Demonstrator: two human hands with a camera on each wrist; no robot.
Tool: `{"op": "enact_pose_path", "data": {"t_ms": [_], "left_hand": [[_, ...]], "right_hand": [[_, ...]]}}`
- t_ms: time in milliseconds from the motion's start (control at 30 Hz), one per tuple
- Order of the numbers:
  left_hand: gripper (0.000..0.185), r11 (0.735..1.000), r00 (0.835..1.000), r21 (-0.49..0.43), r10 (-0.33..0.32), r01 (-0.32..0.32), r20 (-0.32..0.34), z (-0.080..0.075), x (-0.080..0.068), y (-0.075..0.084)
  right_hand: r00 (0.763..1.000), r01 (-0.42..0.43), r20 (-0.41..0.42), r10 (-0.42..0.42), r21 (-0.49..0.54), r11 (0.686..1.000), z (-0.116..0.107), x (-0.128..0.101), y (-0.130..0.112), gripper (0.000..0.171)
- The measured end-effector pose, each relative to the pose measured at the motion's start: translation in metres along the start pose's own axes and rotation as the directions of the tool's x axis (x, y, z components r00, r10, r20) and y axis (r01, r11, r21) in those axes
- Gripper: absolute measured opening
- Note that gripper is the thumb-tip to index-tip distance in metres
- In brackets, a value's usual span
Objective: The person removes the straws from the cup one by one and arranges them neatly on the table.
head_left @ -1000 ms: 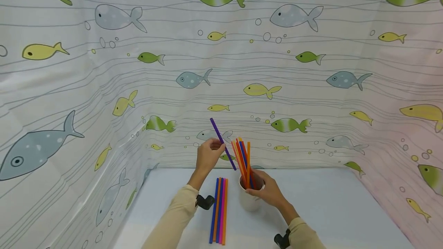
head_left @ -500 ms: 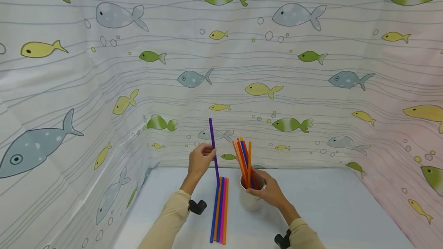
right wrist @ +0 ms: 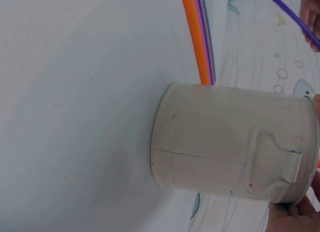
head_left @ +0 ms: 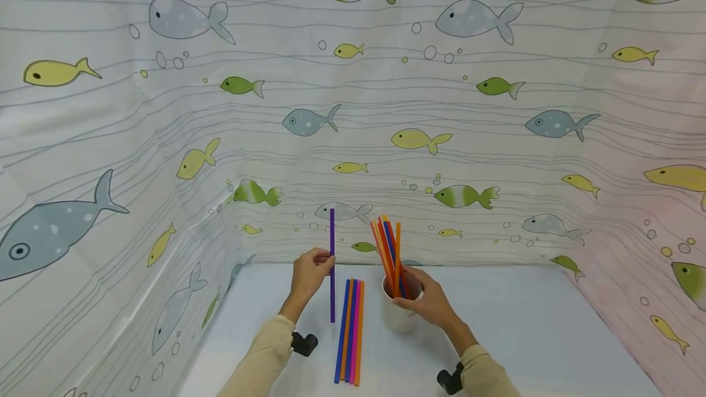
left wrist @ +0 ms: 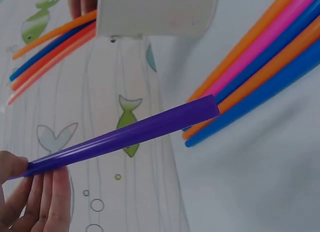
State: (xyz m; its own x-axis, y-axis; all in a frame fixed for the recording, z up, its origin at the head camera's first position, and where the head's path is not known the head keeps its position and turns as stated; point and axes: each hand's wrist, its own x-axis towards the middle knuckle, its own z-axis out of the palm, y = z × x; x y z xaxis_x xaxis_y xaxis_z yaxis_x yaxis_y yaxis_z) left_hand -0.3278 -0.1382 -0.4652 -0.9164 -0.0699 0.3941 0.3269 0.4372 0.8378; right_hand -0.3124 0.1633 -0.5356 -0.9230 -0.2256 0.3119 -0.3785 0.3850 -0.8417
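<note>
My left hand [head_left: 310, 273] pinches a purple straw [head_left: 333, 302] between thumb and fingertips. The straw stands upright in the head view, left of a row of straws [head_left: 350, 332] lying side by side on the table in blue, orange and pink. My right hand [head_left: 431, 300] grips the rim of a white cup [head_left: 398, 321], thumb in front and fingers at the far side. Several straws in orange, red, blue and yellow [head_left: 389, 253] lean out of the cup toward the left. The right wrist view shows the cup's wall [right wrist: 215, 127] and its folded wire-like handle [right wrist: 254, 157].
The white table [head_left: 524, 329] reaches back to a curtain [head_left: 496, 158] printed with fish, which also hangs along both sides. The lying row sits between my left hand and the cup.
My left hand has moved left and down with the purple straw, which has turned from slanted to upright. The right hand keeps its grip on the cup, and the row lies as before.
</note>
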Motion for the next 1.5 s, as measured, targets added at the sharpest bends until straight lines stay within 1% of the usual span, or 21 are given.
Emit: {"op": "enact_pose_path", "data": {"t_ms": [133,200,333,433,467,667,800,867,933,1100,1167,1300,1400,1500], "left_hand": [[0.017,0.999,0.999,0.007,-0.040,0.040,0.034,0.001,-0.007,-0.012],[0.018,0.998,0.997,0.015,-0.065,0.064,0.042,0.001,-0.011,-0.017],[0.018,0.996,0.994,0.018,-0.092,0.091,0.052,0.002,-0.017,-0.026],[0.017,0.995,0.993,0.016,-0.098,0.097,0.059,0.002,-0.021,-0.031],[0.016,0.994,0.992,0.016,-0.112,0.111,0.060,0.002,-0.022,-0.032],[0.016,0.988,0.986,0.037,-0.150,0.148,0.073,0.004,-0.027,-0.044],[0.017,0.985,0.983,0.060,-0.166,0.162,0.078,0.006,-0.034,-0.054],[0.016,0.981,0.979,0.068,-0.187,0.182,0.080,0.007,-0.038,-0.058],[0.016,0.982,0.980,0.076,-0.179,0.173,0.085,0.008,-0.041,-0.062],[0.013,0.977,0.974,0.085,-0.201,0.193,0.101,0.011,-0.049,-0.071],[0.013,0.973,0.969,0.082,-0.223,0.215,0.103,0.013,-0.052,-0.073],[0.014,0.973,0.967,0.074,-0.227,0.219,0.115,0.016,-0.056,-0.079],[0.016,0.970,0.963,0.075,-0.238,0.230,0.124,0.018,-0.060,-0.082],[0.016,0.965,0.958,0.095,-0.257,0.246,0.129,0.020,-0.065,-0.084]], "right_hand": [[1.000,0.007,-0.011,-0.007,-0.003,1.000,-0.001,0.000,0.001,0.081],[1.000,0.001,-0.014,-0.002,-0.012,1.000,-0.001,0.000,0.000,0.081],[1.000,-0.016,-0.011,0.016,-0.018,1.000,0.000,0.000,0.000,0.080],[1.000,-0.023,-0.010,0.023,-0.018,1.000,0.001,0.000,0.001,0.080],[1.000,-0.023,-0.012,0.023,-0.019,1.000,0.001,0.000,0.001,0.080],[1.000,-0.023,-0.018,0.023,-0.023,0.999,0.001,0.002,0.001,0.081],[0.999,-0.027,-0.017,0.027,-0.013,1.000,0.000,0.001,0.000,0.081],[1.000,-0.023,-0.018,0.023,-0.014,1.000,0.001,0.001,0.000,0.081],[1.000,-0.022,-0.019,0.021,-0.015,1.000,0.001,0.000,0.001,0.081],[1.000,-0.025,-0.017,0.025,-0.014,1.000,0.001,0.000,-0.001,0.081],[1.000,-0.020,-0.016,0.020,-0.011,1.000,0.001,0.001,-0.001,0.081],[1.000,-0.007,-0.021,0.007,-0.008,1.000,0.000,0.001,0.000,0.081],[1.000,-0.004,-0.023,0.004,-0.004,1.000,0.000,0.001,0.000,0.081],[1.000,-0.012,-0.017,0.012,-0.001,1.000,0.000,-0.001,0.000,0.082]]}}
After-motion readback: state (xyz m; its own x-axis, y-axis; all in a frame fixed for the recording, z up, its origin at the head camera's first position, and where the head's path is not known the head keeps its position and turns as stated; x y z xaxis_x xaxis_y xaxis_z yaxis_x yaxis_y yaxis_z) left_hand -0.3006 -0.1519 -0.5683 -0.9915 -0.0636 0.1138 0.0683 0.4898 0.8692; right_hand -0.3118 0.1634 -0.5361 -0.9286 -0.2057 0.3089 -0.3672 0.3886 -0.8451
